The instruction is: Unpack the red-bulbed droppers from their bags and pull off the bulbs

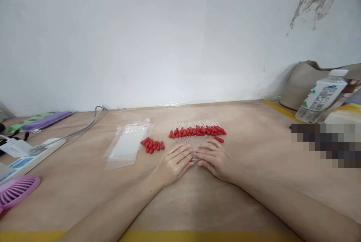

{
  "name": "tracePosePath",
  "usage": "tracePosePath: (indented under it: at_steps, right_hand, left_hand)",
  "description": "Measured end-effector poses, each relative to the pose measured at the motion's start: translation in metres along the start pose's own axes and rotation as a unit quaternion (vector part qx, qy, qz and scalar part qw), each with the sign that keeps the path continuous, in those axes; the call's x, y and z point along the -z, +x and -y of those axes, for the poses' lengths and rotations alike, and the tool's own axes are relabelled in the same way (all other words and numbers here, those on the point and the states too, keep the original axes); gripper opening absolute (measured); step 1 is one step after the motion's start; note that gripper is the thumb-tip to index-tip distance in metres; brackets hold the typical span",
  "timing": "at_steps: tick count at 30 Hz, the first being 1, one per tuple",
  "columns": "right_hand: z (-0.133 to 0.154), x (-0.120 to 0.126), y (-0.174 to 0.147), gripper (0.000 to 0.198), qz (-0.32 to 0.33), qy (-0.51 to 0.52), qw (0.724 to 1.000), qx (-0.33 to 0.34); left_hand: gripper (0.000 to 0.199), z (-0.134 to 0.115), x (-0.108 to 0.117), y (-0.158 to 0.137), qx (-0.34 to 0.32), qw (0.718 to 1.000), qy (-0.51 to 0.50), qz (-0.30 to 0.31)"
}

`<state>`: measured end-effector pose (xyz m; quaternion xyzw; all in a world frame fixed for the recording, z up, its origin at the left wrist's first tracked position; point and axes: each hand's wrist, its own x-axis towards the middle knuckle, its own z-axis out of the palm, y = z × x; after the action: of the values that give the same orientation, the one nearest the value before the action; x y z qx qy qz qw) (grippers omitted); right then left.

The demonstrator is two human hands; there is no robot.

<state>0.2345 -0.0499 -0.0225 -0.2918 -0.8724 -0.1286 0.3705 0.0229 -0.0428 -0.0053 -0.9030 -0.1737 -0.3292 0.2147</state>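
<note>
My left hand is closed low over the table, a bit of a red rubber bulb showing at its thumb and fingertips. Facing it, my right hand has its thumb and fingers closed on a clear glass tube, which spans the small gap between the hands. More clear tubes lie just beyond my fingertips, partly covered. Behind them is a row of glass droppers with red bulbs, tips toward the wall. One red bulb lies apart near my right fingers. Several loose red bulbs are piled left.
Clear plastic bags lie left of the bulbs. A power strip with a grey cable and a pink fan are at far left, a purple pouch behind. A bottle stands at right by a beige container.
</note>
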Motion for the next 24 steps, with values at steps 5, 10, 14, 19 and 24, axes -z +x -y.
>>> tracePosePath:
  at_steps: [5,10,14,19,24]
  right_hand:
    - [0.001,-0.002,-0.001,0.021,0.003,0.014,1.000,0.018]
    - [0.005,0.001,-0.001,0.014,-0.010,0.026,0.999,0.038]
    - [0.007,0.004,-0.001,0.013,-0.015,0.019,0.998,0.057]
    - [0.005,0.008,-0.004,0.013,-0.017,-0.010,0.997,0.081]
    - [0.004,0.012,-0.006,0.016,-0.015,-0.044,0.992,0.114]
  left_hand:
    - [0.028,0.001,0.000,0.000,-0.024,1.000,-0.006,0.006]
    - [0.017,-0.002,0.001,0.002,-0.034,0.999,-0.005,0.002]
    - [0.016,-0.004,0.003,0.003,-0.026,0.999,-0.017,0.009]
    - [0.017,-0.005,0.004,0.001,-0.010,0.999,-0.045,0.018]
    - [0.017,-0.005,0.005,0.002,-0.003,0.998,-0.060,0.023]
